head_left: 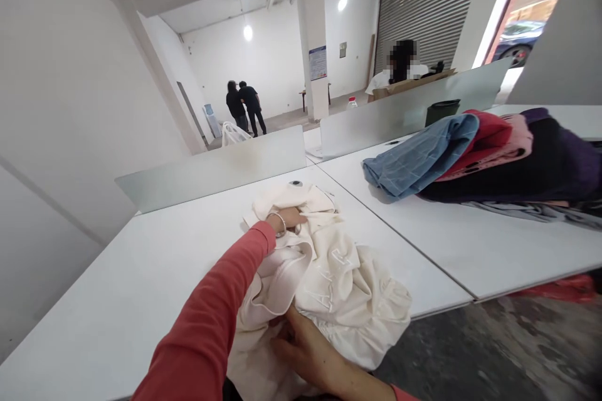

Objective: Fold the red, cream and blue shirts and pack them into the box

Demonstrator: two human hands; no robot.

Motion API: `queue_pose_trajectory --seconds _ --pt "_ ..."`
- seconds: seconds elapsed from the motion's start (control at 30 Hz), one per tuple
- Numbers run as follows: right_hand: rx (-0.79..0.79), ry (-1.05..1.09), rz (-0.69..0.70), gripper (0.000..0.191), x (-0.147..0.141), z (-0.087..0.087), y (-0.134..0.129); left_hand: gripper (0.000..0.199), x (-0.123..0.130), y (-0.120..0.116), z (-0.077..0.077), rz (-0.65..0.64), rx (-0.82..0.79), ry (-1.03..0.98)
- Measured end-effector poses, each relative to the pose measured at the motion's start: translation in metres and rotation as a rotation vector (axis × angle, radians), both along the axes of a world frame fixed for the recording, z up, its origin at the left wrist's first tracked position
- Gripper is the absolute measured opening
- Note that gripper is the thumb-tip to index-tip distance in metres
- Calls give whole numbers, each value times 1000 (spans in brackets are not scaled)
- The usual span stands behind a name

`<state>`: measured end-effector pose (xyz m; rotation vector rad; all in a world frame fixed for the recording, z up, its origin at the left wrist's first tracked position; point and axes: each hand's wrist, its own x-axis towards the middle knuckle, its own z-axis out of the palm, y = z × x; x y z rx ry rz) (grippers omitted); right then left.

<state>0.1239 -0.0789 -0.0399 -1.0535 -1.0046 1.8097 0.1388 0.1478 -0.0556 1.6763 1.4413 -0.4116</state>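
Left grip (286,219) clenches the crumpled cream garment (329,282) on the counter (141,313). Right grip (303,348) lies open on its folds

A crumpled cream garment (324,282) lay bunched in a loose heap on a white table (122,307), at the lower centre of the frame, its folds piled unevenly and faint raised lettering showing near the middle.
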Motion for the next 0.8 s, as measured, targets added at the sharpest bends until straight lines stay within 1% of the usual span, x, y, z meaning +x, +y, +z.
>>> queue_pose_trajectory --seconds 0.1,0.17,0.23,0.3,0.37,0.43,0.47,0.5,0.57,0.63,0.73,0.8 --pt "50 21 -23 31 3 3 6 25 -4 17 15 242 0 -175" --pt "69 57 -32 29 6 5 11 26 -8 33 32 413 58 -320" --pt "77 62 -30 30 9 6 18 26 -12 50 54 562 147 -451" --pt "73 9 -18 36 11 4 25 22 -17 66 80 722 248 -624" --pt "70 -67 -16 46 10 2 31 19 -25 79 108 907 340 -904" --pt "80 -118 -41 55 9 1 36 16 -34 86 136 1048 410 -1193" --pt "93 -129 -57 57 8 2 38 16 -38 87 150 1078 437 -1288" --pt "110 -136 -73 57 8 5 39 17 -41 87 163 1077 466 -1331" --pt "153 -160 -96 56 6 15 43 21 -43 82 187 1037 526 -1358" --pt "230 -193 -108 58 5 30 46 26 -38 73 209 974 592 -1357" --pt "370 -216 -130 63 -5 58 55 26 -23 60 239 850 704 -1321" --pt "408 -188 -166 57 -14 72 61 24 -12 53 258 773 779 -1289"
